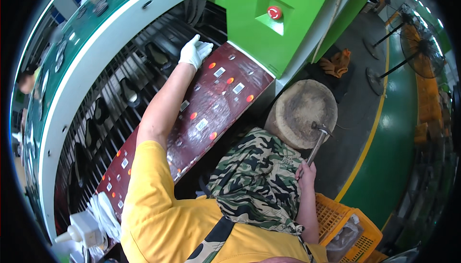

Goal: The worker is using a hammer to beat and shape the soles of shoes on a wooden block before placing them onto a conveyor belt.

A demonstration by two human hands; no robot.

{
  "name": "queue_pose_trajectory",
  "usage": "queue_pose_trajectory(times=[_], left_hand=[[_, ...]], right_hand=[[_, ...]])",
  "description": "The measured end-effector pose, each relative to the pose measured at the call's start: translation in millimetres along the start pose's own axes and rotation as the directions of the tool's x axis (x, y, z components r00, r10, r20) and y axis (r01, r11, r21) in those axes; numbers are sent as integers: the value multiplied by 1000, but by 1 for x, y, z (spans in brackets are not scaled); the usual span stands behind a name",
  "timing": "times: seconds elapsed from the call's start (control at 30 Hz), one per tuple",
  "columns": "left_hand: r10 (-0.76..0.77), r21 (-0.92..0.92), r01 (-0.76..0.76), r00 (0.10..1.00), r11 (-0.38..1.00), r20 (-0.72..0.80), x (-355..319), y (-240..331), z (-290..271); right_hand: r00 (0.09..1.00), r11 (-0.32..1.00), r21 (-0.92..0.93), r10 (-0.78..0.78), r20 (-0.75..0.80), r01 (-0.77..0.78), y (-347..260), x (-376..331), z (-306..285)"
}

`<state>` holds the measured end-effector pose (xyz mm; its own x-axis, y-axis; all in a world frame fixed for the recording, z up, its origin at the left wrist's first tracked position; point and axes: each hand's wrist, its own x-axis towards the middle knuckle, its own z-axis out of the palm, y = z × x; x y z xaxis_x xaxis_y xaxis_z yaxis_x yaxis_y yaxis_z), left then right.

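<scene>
My left hand (193,54), in a white glove, is stretched out over the far end of a dark red board (223,100). Its fingers are extended and nothing shows in them. Just left of it lies a black shoe (157,55) on a rack of metal rods (106,86). My bare right hand (306,174) is closed round the handle of a hammer (316,149). The hammer's head lies over the front right part of a round wooden block (300,102); whether it touches the wood I cannot tell. A camouflage apron (259,176) covers my lap.
Several more black shoes, one a pale-lined shoe (129,92), lie along the rack. A green machine housing (283,37) with a red button (274,13) stands ahead. Orange gloves (337,64) lie beyond the block. A yellow crate (353,224) is at my right; floor fans (417,47) stand farther off.
</scene>
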<state>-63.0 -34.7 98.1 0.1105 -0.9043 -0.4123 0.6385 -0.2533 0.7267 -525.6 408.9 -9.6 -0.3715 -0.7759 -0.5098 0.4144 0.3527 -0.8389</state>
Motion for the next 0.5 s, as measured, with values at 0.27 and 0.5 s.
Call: queue_pose_trajectory(times=[0.27,0.5], left_hand=[[99,-24,-98,992,995,74,134,-14,48],[113,-102,-106,992,989,60,230,47,10]], right_hand=[[997,998,-38,55,-58,-58,-1,1,-12],[996,993,72,87,30,-89,-11,3,6]])
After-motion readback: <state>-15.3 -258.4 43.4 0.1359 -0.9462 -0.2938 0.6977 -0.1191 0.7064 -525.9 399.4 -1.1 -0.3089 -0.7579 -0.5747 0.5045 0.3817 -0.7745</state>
